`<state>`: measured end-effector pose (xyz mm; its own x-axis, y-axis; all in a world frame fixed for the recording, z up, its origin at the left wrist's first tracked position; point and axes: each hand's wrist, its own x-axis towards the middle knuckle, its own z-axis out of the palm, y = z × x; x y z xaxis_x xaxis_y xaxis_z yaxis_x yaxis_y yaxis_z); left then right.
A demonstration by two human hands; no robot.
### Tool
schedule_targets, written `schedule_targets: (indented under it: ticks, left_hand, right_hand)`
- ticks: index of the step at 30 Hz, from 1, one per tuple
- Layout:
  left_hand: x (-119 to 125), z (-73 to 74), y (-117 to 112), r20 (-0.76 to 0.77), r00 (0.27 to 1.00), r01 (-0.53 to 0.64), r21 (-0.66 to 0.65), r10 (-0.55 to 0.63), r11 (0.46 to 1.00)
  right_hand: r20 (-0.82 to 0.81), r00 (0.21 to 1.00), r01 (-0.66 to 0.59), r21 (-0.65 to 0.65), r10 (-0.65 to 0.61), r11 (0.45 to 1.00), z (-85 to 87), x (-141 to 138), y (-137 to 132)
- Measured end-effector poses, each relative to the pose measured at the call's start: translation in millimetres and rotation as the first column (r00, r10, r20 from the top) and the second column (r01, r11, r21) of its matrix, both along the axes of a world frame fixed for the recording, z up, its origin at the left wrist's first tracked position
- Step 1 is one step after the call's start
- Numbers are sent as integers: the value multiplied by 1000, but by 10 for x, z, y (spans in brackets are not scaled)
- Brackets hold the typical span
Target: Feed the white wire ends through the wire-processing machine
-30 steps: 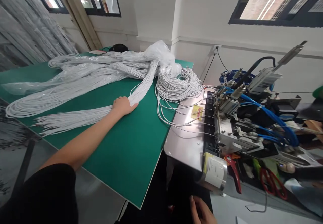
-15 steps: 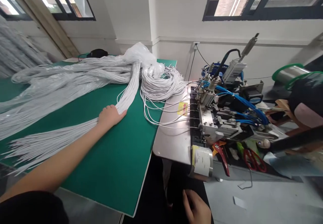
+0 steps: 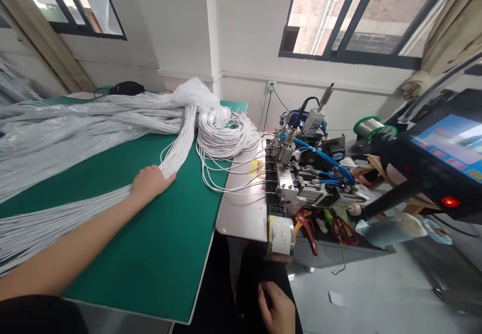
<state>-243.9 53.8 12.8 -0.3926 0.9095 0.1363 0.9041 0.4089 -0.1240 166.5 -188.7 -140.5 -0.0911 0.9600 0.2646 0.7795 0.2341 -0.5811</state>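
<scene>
While the left hand clasps cables, arm outstretched, the right hand curls loosely; grip unclear.

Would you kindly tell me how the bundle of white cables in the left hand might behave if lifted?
The bundle would probably droop, since its thin strands curve beyond the left hand. It may splay, as strands spread out at the picture's left. It could feel fairly heavy, with so many packed together.

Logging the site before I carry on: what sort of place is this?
Probably a cable workshop or small factory: white cables bundled on a green table, a machine with blue tubes, and a lit screen at right.
</scene>
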Motion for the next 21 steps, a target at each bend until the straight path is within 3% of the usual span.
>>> schedule_targets:
  ticks: [5, 8, 12, 16, 18, 21]
  left_hand:
    - [-14, 57, -2, 99, 995, 18, -21, -16, 1000]
    - [-113, 120, -117, 172, 984, 51, -66, -39, 997]
    - [-499, 200, -506, 208, 978, 46, -79, -29, 996]
    - [-810, 192, -1039, 200, 980, -7, -68, 21, 998]
    - [-763, 136, -1262, 167, 985, -31, -34, 36, 999]
    - [-480, 21, -1498, 43, 999, -28, 78, 25, 997]
  right_hand:
    - [-65, 998, -7, 15, 8, 1000, 60, 5, -9]
    - [-131, 991, -33, 11, 34, 999, 204, 46, -37]
    - [-138, 986, -83, 64, 91, 995, 583, 158, -4]
    - [-42, 991, -115, 194, 125, 974, 1049, 233, 224]
    - [21, 981, -190, 249, 191, 950, 1240, 208, 387]
    - [82, 967, -255, 308, 242, 916, 1420, 111, 656]
